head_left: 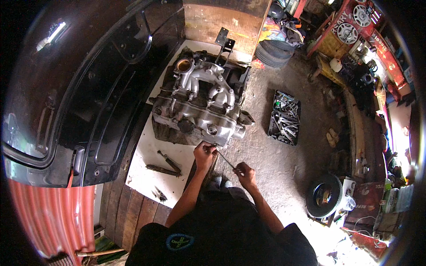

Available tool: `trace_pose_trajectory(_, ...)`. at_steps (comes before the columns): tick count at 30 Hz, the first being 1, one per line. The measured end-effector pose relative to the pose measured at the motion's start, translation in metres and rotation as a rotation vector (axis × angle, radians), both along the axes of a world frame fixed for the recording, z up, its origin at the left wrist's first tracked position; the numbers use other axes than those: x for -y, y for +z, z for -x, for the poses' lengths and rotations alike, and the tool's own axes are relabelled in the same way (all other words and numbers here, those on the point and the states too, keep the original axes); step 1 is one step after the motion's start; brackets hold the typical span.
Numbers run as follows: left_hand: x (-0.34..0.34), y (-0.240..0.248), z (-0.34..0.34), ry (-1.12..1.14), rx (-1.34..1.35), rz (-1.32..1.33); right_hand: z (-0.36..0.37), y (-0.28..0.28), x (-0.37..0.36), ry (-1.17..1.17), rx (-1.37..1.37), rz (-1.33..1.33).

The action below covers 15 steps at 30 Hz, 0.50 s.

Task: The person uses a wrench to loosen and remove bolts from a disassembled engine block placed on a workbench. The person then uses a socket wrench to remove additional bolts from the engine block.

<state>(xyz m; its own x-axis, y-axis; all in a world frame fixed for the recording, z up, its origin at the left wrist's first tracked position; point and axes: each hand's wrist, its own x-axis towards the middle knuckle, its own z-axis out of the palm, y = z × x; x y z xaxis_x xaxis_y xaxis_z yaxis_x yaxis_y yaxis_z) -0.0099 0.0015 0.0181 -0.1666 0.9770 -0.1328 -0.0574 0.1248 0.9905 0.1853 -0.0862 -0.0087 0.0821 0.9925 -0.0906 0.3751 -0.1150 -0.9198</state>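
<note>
An engine [199,104] with a silvery top cover and intake manifold sits on a white board in front of me. At its near edge my left hand [204,155] is closed, fingertips pinched around the far end of a slim metal hand tool [227,161]. My right hand [245,174] grips the other end of this tool, off the board's right side. The tool slants from the engine down to the right; it looks like a long-handled wrench, but its working end is hidden by my left fingers.
On the white board [146,153] lie a dark bolt-like part [169,160], a dark flat piece [164,170] and small metal bits [159,194]. A tray of wrenches [284,117] stands on the floor at right. A black vehicle panel [102,97] rises at left; a tyre [325,195] sits lower right.
</note>
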Motion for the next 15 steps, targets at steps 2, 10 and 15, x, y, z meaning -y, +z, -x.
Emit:
trace_pose_trajectory(2, 0.004, 0.001, 0.004, 0.001, 0.191, 0.129, -0.011, 0.035, 0.000, -0.057, 0.096, -0.080)
trace_pose_trajectory(10, 0.001, -0.064, 0.012, -0.184, 1.169, 0.342, 0.041, 0.167, -0.073, 0.108, 0.216, -0.559)
trace_pose_trajectory(15, 0.014, -0.039, 0.021, -0.270, 1.317, 0.300, 0.072, 0.171, -0.063, 0.274, 0.216, -0.656)
